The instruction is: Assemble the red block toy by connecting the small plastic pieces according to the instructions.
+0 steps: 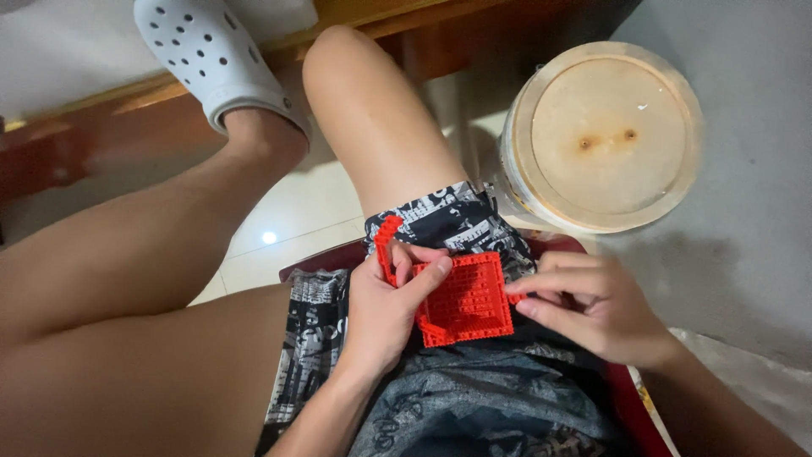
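Head view looks straight down on a red brick-built plate (468,298), a square studded panel held over the person's lap, just above the patterned shorts (448,222). A narrow red strip (386,245) of the same bricks rises from its left edge and stands up past the fingers; how it joins the panel is hidden behind the left hand (385,309). That hand is closed on the panel's left side, thumb laid across the top face and the other fingers wrapped underneath, so the lower left corner is only partly seen. The right hand (592,309) pinches the panel's right edge between thumb and fingertips; whether a small separate piece sits in that pinch cannot be made out. The underside of the panel is out of sight. The person sits on a dark red seat (630,398), mostly covered by the legs and the grey shirt hem. The left leg is crossed, its foot in a pale perforated clog (207,55) cut off at the top edge. To the right, on a grey floor (744,237), stands a round tub with a tan lid (605,135); its contents are hidden. A wooden furniture edge (118,110) runs along the top left, partly in shadow.
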